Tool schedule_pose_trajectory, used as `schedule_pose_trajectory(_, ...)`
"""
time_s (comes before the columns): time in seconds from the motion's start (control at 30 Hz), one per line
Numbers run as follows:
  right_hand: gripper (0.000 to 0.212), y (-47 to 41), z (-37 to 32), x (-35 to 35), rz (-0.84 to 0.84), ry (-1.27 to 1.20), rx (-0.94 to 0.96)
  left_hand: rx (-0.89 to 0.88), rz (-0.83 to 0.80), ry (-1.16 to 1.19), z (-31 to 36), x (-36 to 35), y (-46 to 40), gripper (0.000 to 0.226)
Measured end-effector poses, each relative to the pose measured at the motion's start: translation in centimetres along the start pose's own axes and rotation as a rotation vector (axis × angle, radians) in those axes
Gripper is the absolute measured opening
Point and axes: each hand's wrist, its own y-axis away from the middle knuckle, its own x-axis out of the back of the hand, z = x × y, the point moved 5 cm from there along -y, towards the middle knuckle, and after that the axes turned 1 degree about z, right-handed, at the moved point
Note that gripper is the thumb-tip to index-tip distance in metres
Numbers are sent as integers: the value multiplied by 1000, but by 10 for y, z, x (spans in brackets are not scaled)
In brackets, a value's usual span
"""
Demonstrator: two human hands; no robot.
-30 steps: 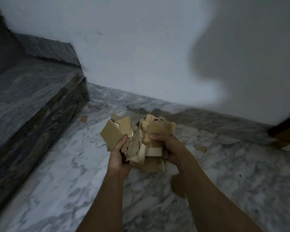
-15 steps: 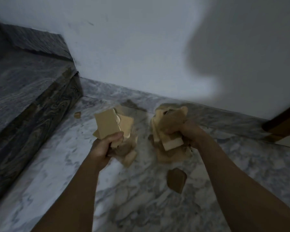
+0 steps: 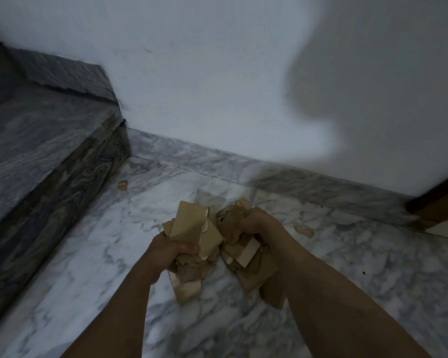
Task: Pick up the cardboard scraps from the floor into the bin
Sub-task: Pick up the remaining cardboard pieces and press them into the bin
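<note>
Cardboard scraps (image 3: 192,228) were squeezed tight in the left hand (image 3: 171,250) and right hand (image 3: 254,226), so none fell on the way to the bin.

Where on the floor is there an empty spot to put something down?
Bare marble floor lies between the dark step and the left hand, and again right of the right hand toward the door frame. It is crowded in the middle, where both hands grip cardboard scraps. Loose bits lie near the step and near the wall.
</note>
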Motion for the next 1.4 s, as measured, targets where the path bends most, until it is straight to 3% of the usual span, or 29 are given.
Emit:
schedule_pose_trajectory(0.07, 84, 2, -1, 0, 19, -52, 37, 3, 3, -2, 0, 0, 1, 88)
schedule_pose_trajectory(0.3, 49, 31, 21, 52, -27, -355, 79, -27, -39, 27, 11, -21, 0, 93)
schedule_pose_trajectory(0.4, 40, 45, 41, 103, 28, -313, 153, -29, -127, -7, 19, -42, 0, 90)
schedule_pose_trajectory(0.47, 49, 48, 61, 126, 83, -111, 143, -6, -239, -102, 21, -62, 3, 83)
schedule_pose_trajectory(0.57, 105, 36, 105, 130, 23, 89, -32, -26, -404, -341, 20, -110, 18, 70)
schedule_pose_trajectory(0.6, 118, 34, 116, 125, -11, 61, -63, -77, -464, -448, 18, -132, 24, 75)
schedule_pose_trajectory(0.67, 124, 38, 124, 119, -25, -15, -80, -118, -503, -699, 7, -170, 30, 98)
schedule_pose_trajectory(0.73, 99, 38, 124, 116, -64, -28, -55, -125, -390, -931, -2, -192, 30, 95)
schedule_pose_trajectory(0.8, 40, 40, 122, 119, -33, 9, -46, -147, -287, -1037, -6, -201, 33, 77)
schedule_pose_trajectory(0.83, 26, 40, 123, 120, -16, 31, -62, -145, -263, -1047, -7, -202, 36, 70)
schedule_pose_trajectory(0.87, 30, 40, 125, 121, -19, 48, -81, -141, -253, -1046, -8, -202, 36, 65)
schedule_pose_trajectory(0.97, 75, 33, 128, 119, -74, 127, -71, -124, -218, -1027, -11, -197, 36, 56)
schedule_pose_trajectory(1.0, 78, 31, 128, 119, -80, 132, -67, -124, -207, -1017, -11, -197, 34, 56)
schedule_pose_trajectory(1.13, 25, 32, 126, 121, -21, 90, -25, -134, -198, -1063, -7, -203, 32, 63)
schedule_pose_trajectory(1.23, 32, 34, 120, 117, -10, 78, 80, -100, -229, -973, -8, -196, 30, 61)
schedule_pose_trajectory(1.33, 34, 45, 116, 113, -24, -43, 111, -67, -286, -585, -12, -173, 32, 52)
schedule_pose_trajectory(1.4, 32, 57, 117, 115, -18, -222, 124, -22, -229, -330, -11, -140, 35, 51)
